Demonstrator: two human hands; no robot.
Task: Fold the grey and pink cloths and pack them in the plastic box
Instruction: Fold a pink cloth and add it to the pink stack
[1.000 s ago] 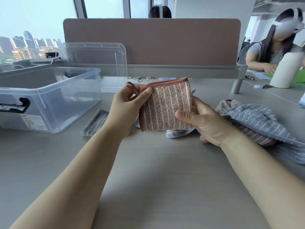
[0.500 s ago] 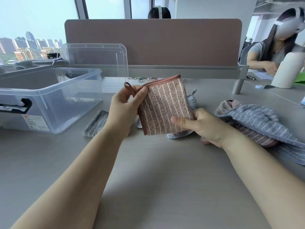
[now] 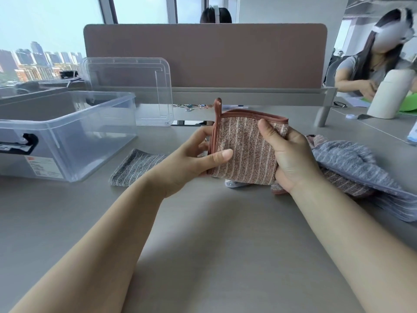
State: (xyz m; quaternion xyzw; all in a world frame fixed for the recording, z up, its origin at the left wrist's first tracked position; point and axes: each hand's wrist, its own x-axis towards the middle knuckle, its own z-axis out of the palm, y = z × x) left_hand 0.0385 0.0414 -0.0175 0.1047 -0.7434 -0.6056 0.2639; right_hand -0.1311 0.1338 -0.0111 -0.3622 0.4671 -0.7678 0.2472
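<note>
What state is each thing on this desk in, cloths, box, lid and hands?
pink cloth, folded, held up by both hands.
left hand, grips its left edge.
right hand, grips its right side.
plastic box, open, no cloths inside.
lid, off, standing against the divider.
small grey cloth, folded, flat beside the box.
cloth pile, unfolded, heaped at right.

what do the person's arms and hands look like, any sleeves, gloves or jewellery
The left forearm and right forearm are bare right to the frame edge, with no sleeve in view. The left hand and right hand wear no gloves, and no ring, watch or bracelet shows. The left thumbnail looks short and unpainted.
</note>
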